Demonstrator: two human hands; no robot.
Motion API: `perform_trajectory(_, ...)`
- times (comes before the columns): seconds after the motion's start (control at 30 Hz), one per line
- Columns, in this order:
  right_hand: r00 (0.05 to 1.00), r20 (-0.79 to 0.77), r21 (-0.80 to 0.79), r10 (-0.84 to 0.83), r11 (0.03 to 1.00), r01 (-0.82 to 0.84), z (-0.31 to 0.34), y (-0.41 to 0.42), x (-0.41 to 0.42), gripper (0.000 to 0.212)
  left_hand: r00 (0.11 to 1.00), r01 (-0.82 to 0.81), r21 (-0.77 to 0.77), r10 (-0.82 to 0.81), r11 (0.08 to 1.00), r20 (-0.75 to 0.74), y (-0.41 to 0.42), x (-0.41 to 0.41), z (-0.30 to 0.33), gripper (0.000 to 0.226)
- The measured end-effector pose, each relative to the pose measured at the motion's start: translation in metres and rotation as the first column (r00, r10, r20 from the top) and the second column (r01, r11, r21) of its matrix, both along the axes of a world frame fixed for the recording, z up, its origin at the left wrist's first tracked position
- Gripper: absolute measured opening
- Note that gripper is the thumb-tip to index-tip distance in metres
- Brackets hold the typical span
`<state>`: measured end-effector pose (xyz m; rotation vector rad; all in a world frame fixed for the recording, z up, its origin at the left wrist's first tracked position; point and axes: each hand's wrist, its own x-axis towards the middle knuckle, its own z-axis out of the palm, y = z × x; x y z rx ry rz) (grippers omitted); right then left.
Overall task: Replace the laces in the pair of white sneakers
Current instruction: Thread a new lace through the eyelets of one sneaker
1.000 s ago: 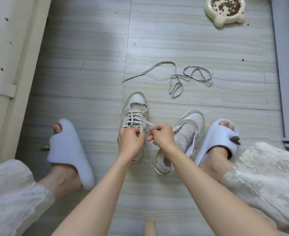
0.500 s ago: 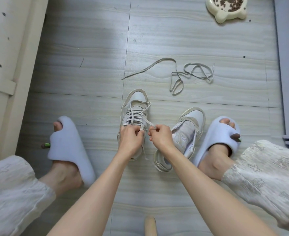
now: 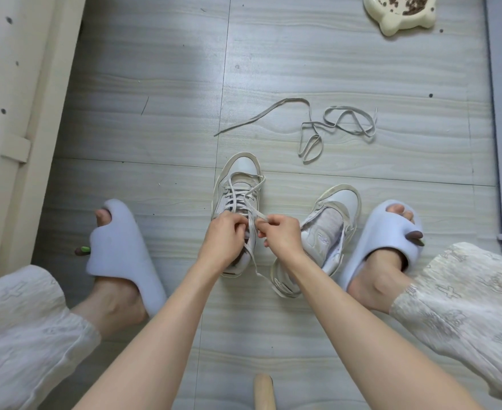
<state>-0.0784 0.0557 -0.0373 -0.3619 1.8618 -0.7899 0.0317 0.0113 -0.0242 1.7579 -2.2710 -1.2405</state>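
Head view, looking down at a grey plank floor [image 3: 161,84]. Laced sneaker [image 3: 238,202] upright near centre, toe toward 12 o'clock. Left hand [image 3: 224,238] sits over its tongue, fingers curled round the lace [image 3: 251,216] at the top eyelets. Right hand [image 3: 282,235], just at 3 o'clock of the left, pinches a lace end between thumb and fingertips; a loose tail runs down toward 6 o'clock past the heel. Second sneaker [image 3: 329,229] lies tipped on its side at 3 o'clock of the first, no lace visible in it, touching the right slipper [image 3: 383,241]. Loose lace [image 3: 318,128] lies in loops on the floor at 1 o'clock, well apart from both shoes. Left slipper [image 3: 122,250] at 9 o'clock. Cream bowl [image 3: 400,16] with brown pellets at the far 1 o'clock edge. Wooden rod end [image 3: 263,392] at 6 o'clock.
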Motion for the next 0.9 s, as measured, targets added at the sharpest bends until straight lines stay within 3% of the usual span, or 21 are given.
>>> perform_trajectory(0.2,0.995,0.095,-0.021,0.016,1.0,-0.014,0.0,0.006,0.004,0.006,1.0,0.017,-0.03,-0.017,0.999,0.01,-0.004,0.001,-0.006,0.008)
perform_trajectory(0.27,0.998,0.051,-0.011,0.036,0.999,-0.035,-0.003,0.008,0.004,0.01,0.998,-0.054,-0.045,0.052,0.998,-0.037,-0.004,0.005,-0.005,0.007)
perform_trajectory(0.33,0.998,0.04,0.009,0.037,0.999,-0.038,-0.003,0.007,0.006,0.017,0.968,-0.229,0.0,0.228,0.973,-0.107,-0.005,0.011,-0.001,0.009)
perform_trajectory(0.4,0.999,0.014,0.028,0.048,0.998,-0.048,-0.003,0.006,0.007,0.02,0.801,-0.477,0.237,0.53,0.846,-0.28,-0.007,0.017,0.01,0.016)
perform_trajectory(0.47,0.997,0.002,0.046,0.082,0.996,-0.082,-0.002,0.005,0.008,0.019,0.509,-0.538,0.502,0.735,0.677,-0.447,-0.015,0.027,0.027,0.02)
perform_trajectory(0.57,0.996,-0.005,0.063,0.092,0.994,-0.091,-0.001,0.002,0.009,0.018,0.107,-0.519,0.675,0.823,0.525,-0.558,-0.039,0.049,0.057,0.025)
perform_trajectory(0.6,0.996,-0.001,0.063,0.085,0.994,-0.084,0.001,0.001,0.009,0.017,0.023,-0.538,0.691,0.828,0.483,-0.56,-0.047,0.058,0.066,0.026)
perform_trajectory(0.63,0.997,0.009,0.059,0.074,0.995,-0.075,0.003,0.001,0.01,0.015,0.015,-0.58,0.67,0.828,0.463,-0.56,-0.053,0.066,0.075,0.026)
perform_trajectory(0.67,0.998,0.023,0.049,0.06,0.997,-0.061,0.005,0.001,0.011,0.015,0.081,-0.637,0.609,0.826,0.473,-0.557,-0.058,0.074,0.08,0.024)
perform_trajectory(0.7,0.998,0.039,0.037,0.048,0.998,-0.049,0.006,0.001,0.012,0.017,0.207,-0.685,0.513,0.814,0.517,-0.543,-0.06,0.078,0.083,0.021)
perform_trajectory(0.77,0.998,0.047,0.016,0.043,0.999,-0.044,0.007,0.002,0.015,0.02,0.566,-0.658,0.277,0.703,0.7,-0.431,-0.057,0.078,0.08,0.013)
perform_trajectory(0.83,0.999,0.019,-0.004,0.047,0.999,-0.047,0.006,0.004,0.017,0.022,0.863,-0.452,0.1,0.463,0.886,-0.201,-0.045,0.072,0.065,0.011)
perform_trajectory(0.9,0.999,-0.011,-0.031,0.053,0.998,-0.053,0.005,0.006,0.017,0.026,0.979,-0.186,0.058,0.179,0.981,0.101,-0.03,0.066,0.043,0.032)
